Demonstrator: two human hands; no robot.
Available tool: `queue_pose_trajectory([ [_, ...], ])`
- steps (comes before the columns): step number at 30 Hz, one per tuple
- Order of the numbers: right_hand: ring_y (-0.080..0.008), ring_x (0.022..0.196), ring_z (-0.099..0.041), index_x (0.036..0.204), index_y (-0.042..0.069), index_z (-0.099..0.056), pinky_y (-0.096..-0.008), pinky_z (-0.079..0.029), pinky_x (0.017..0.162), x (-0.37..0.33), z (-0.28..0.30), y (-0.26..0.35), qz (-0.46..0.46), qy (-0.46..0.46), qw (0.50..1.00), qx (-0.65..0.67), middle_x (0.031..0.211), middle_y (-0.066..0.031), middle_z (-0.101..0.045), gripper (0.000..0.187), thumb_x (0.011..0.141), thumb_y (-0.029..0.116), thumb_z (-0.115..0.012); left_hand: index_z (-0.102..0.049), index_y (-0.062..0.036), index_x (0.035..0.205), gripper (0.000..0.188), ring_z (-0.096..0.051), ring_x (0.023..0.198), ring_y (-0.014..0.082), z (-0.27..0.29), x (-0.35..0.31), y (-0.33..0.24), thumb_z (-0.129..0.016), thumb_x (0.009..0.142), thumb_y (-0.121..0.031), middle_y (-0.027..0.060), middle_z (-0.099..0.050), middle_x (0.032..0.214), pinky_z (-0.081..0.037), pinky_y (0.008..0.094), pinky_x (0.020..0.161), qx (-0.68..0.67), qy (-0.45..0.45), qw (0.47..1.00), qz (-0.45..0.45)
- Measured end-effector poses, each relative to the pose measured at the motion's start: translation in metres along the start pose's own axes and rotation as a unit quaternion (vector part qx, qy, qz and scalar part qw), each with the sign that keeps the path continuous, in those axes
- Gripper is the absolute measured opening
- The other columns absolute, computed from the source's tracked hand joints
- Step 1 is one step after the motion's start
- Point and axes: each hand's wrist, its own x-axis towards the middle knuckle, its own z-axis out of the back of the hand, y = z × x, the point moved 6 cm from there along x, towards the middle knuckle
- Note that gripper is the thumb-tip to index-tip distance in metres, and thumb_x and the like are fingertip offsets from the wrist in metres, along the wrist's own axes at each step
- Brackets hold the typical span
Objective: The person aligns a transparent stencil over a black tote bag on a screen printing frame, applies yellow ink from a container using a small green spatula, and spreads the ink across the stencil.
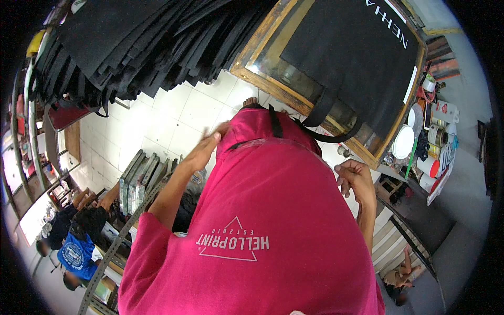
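My left hand (207,147) is by my waist at the left, its fingers stretched out and reaching the bunched pink cloth (249,128) there. A black strap (275,122) lies over that cloth. To the right of my waist, my right hand (355,178) hangs beside the wooden frame's near corner, fingers curled in. What they hold, if anything, is hidden. Ahead, a black fabric bag (352,58) with white print lies flat on a wood-framed glass-topped table (304,86). Its handle (336,137) loops over the near edge, close to my body.
A thick fan of black fabric bags (131,52) overhangs at the far left. Tubs, a white lid (403,142) and cans crowd the right side. Framed screens (139,181) stand in a metal rack at left. Other people (79,252) sit at lower left and lower right.
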Motion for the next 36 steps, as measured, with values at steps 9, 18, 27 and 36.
queue_pose_trajectory([
  [9,-0.0119,0.04,-0.055,0.086,-0.002,-0.066,-0.0247,-0.038,0.035,0.005,0.013,0.018,0.051,-0.004,0.997,-0.056,0.062,-0.0096,-0.064,0.012,0.092,0.009,-0.069,-0.048,-0.0005,0.147,0.054,-0.051,0.136,0.0272,0.038,0.0,-0.082,-0.043,0.109,-0.039,0.0174,-0.061,0.139,-0.032,0.0396,0.118,-0.124,-0.065,0.988,-0.067],
  [18,-0.0172,0.054,-0.063,0.083,0.001,-0.072,-0.0333,-0.048,0.053,-0.003,-0.041,0.236,0.354,0.029,0.834,-0.423,0.061,-0.0089,-0.064,0.02,0.088,0.02,-0.069,-0.059,0.0017,0.137,0.042,-0.062,0.123,0.026,0.017,0.028,-0.221,-0.051,0.107,-0.027,0.0154,-0.067,0.129,-0.044,0.0364,0.109,-0.081,0.119,0.966,-0.213],
  [27,-0.0316,0.077,-0.072,0.081,-0.003,-0.072,-0.0398,-0.054,0.071,-0.046,-0.124,0.334,0.428,0.077,0.699,-0.569,0.08,-0.0233,-0.07,0.014,0.077,0.005,-0.062,-0.067,0.0022,0.12,0.03,-0.068,0.111,0.0236,0.006,0.032,-0.206,-0.061,0.099,-0.018,0.017,-0.072,0.116,-0.05,0.0353,0.101,-0.261,0.209,0.924,-0.188],
  [36,-0.0201,0.066,-0.061,0.098,0.002,-0.074,-0.0324,-0.048,0.062,-0.071,-0.082,0.354,0.477,-0.02,0.731,-0.487,0.079,-0.0093,-0.066,0.023,0.091,0.024,-0.069,-0.07,0.0053,0.104,0.026,-0.072,0.058,0.0186,0.083,0.012,-0.228,-0.063,0.098,-0.019,0.02,-0.074,0.081,-0.054,0.0245,0.051,-0.287,0.021,0.935,-0.205],
])
